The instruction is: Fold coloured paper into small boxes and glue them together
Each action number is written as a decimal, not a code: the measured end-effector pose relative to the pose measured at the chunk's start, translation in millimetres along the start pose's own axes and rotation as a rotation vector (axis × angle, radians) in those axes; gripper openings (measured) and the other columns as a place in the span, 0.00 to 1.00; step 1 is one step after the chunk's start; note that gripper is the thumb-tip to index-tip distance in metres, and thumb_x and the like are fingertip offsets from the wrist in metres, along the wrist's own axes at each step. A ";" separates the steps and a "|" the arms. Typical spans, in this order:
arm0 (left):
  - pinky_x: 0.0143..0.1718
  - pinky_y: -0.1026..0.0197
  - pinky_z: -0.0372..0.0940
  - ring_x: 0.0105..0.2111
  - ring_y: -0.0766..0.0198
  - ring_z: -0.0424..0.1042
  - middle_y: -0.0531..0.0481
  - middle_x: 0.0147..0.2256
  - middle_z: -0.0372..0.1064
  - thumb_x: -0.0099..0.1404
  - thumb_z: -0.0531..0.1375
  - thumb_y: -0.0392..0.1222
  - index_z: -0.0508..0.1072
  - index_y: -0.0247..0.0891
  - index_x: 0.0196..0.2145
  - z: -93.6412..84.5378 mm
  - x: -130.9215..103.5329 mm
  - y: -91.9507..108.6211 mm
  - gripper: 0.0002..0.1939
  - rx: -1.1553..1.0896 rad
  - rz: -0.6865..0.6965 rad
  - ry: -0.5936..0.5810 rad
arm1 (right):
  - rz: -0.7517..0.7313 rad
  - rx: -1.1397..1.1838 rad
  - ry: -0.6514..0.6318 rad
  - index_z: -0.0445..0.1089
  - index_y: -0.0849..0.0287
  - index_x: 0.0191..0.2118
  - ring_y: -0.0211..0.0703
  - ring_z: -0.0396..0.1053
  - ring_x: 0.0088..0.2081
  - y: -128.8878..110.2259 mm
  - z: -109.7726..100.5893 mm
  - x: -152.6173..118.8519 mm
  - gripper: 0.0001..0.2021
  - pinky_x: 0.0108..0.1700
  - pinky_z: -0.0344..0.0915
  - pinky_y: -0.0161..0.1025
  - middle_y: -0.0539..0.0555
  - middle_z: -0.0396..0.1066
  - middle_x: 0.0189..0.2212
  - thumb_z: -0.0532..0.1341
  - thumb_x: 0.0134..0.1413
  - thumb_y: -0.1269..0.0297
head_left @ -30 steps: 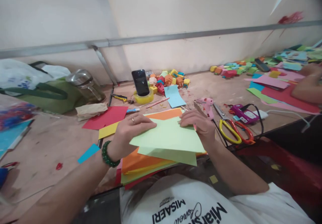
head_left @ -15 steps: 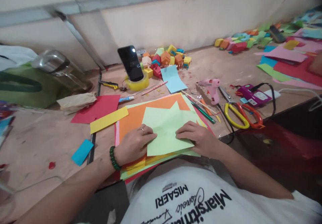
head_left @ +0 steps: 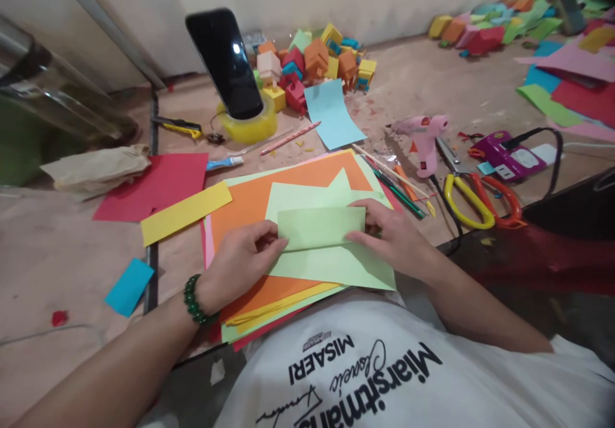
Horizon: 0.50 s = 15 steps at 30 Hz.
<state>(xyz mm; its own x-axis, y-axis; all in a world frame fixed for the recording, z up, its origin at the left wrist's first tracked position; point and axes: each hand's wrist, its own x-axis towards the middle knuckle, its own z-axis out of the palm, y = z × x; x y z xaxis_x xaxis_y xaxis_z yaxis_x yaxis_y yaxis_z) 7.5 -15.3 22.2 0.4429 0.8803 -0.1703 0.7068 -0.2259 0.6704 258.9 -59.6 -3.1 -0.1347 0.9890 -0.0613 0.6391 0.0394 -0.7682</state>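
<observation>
A light green paper strip (head_left: 321, 228), folded over, is held level between both hands. My left hand (head_left: 243, 252) pinches its left end between thumb and fingers; a green bead bracelet circles that wrist. My right hand (head_left: 391, 236) grips the right end the same way. Beneath lies another light green sheet (head_left: 336, 266), on top of an orange sheet (head_left: 250, 207) and a stack of coloured papers. A yellow strip (head_left: 187, 213) overlaps the stack's left edge.
Behind stand a phone (head_left: 225, 63) in a tape roll (head_left: 250, 123) and several paper cubes (head_left: 316, 59). To the right are a pink glue gun (head_left: 423, 136), scissors (head_left: 468, 200) and a purple power adapter (head_left: 512, 156). A metal-capped bottle (head_left: 62, 88) is at left.
The green paper lay flat under both hands; now a folded green piece is raised between them. Both hands have changed from resting on the paper to pinching its ends. The view has moved closer.
</observation>
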 end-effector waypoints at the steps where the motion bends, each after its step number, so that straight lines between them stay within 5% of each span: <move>1: 0.24 0.66 0.58 0.21 0.68 0.63 0.55 0.21 0.66 0.58 0.54 0.49 0.66 0.38 0.25 0.6 0.5 -0.1 0.12 -0.009 -0.014 0.010 | 0.006 -0.015 0.021 0.63 0.58 0.48 0.40 0.66 0.25 -0.9 1.0 0.8 0.17 0.28 0.61 0.35 0.46 0.66 0.21 0.61 0.52 0.63; 8: 0.27 0.62 0.60 0.22 0.65 0.65 0.55 0.23 0.67 0.58 0.53 0.51 0.67 0.34 0.45 3.9 2.1 -2.8 0.22 -0.012 -0.070 0.007 | 0.024 -0.036 0.087 0.59 0.58 0.55 0.37 0.63 0.23 0.2 6.6 2.4 0.26 0.26 0.58 0.35 0.44 0.64 0.20 0.63 0.50 0.65; 15: 0.28 0.61 0.61 0.23 0.66 0.63 0.55 0.25 0.65 0.60 0.54 0.52 0.64 0.34 0.53 5.8 0.2 -5.8 0.27 -0.016 -0.033 0.013 | 0.021 -0.045 0.098 0.58 0.58 0.57 0.37 0.63 0.22 0.8 6.1 3.0 0.28 0.25 0.58 0.34 0.44 0.64 0.21 0.64 0.49 0.64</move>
<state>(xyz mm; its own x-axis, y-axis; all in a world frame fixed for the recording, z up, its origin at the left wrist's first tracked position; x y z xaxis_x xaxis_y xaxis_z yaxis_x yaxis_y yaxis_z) 6.7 -16.3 14.0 0.4126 0.8924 -0.1829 0.7116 -0.1903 0.6764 254.4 -57.5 -7.9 -0.0481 0.9988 -0.0128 0.6749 0.0231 -0.7376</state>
